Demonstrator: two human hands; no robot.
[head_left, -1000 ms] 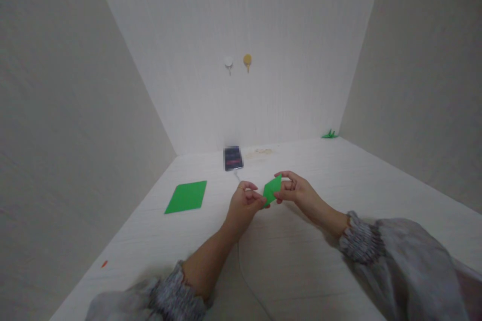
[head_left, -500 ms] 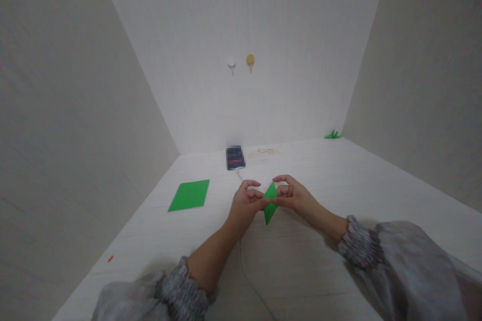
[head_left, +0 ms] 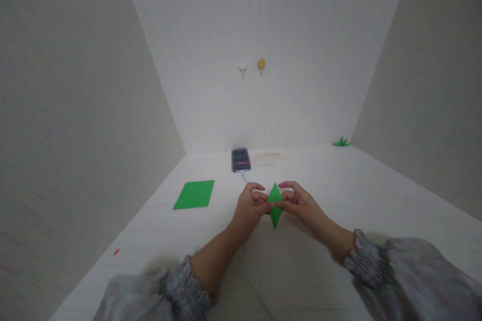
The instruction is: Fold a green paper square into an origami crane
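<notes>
Since half a second earlier, the diamond (head_left: 275,193) of folded green paper had swung out of a slight lean, so that its long axis pointed straight away from the person. It lay right between the fingers, one tip toward the wall (head_left: 301,110) and the other toward the body, and the line from thumb to thumb crossed that axis near its middle. Neither hand was nearer: the left hand (head_left: 251,206) pinched one side corner and the right hand (head_left: 302,203) the other. Both thumbs pressed on the near face, their tips almost meeting; each forefinger curved clear of the paper, while the fingertips behind it were hidden. Whether the lower tip touched the table (head_left: 320,175) could not be told.

Counted out, there were two hands, one diamond, one flat green square (head_left: 194,194) to the left, one phone (head_left: 240,160) with one cable (head_left: 244,258), one red scrap (head_left: 116,252) at the left edge, one green figure (head_left: 341,143) in the far right corner, and two hooks on the wall: a white hook (head_left: 242,65) and a gold hook (head_left: 261,63).
</notes>
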